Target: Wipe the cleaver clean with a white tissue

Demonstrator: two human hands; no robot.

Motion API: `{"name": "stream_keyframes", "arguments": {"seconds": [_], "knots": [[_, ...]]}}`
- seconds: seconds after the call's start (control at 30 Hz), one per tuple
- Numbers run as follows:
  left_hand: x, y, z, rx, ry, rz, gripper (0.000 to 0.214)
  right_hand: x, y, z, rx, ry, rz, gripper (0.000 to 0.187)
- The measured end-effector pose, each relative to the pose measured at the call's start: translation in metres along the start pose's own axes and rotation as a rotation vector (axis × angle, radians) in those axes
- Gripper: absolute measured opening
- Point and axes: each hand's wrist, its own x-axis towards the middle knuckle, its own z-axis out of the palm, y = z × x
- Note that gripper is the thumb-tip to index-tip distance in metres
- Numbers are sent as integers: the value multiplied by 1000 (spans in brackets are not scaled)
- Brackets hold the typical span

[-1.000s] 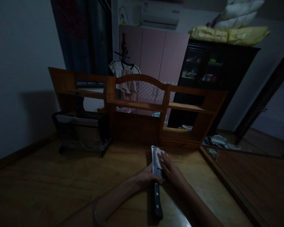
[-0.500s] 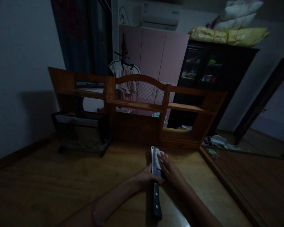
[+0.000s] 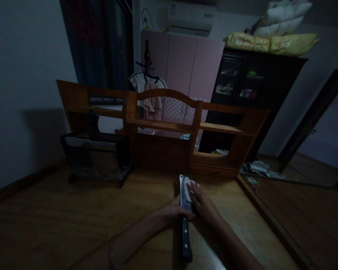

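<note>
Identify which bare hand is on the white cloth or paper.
The right hand, placed over the white cloth or paper; the left hand grips the black-handled metal cleaver.

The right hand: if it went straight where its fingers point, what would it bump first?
The right hand is on the white cloth or paper on the knife. Beyond those, it would probably bump the wooden shelf first, though depth is unclear.
</note>
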Motion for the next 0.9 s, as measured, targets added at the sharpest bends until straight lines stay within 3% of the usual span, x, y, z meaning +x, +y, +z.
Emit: {"name": "stream_keyframes", "arguments": {"seconds": [0.9], "knots": [[1, -3, -3, 23, 23, -21, 86, -1, 2, 0, -40, -31, 12, 45]]}}
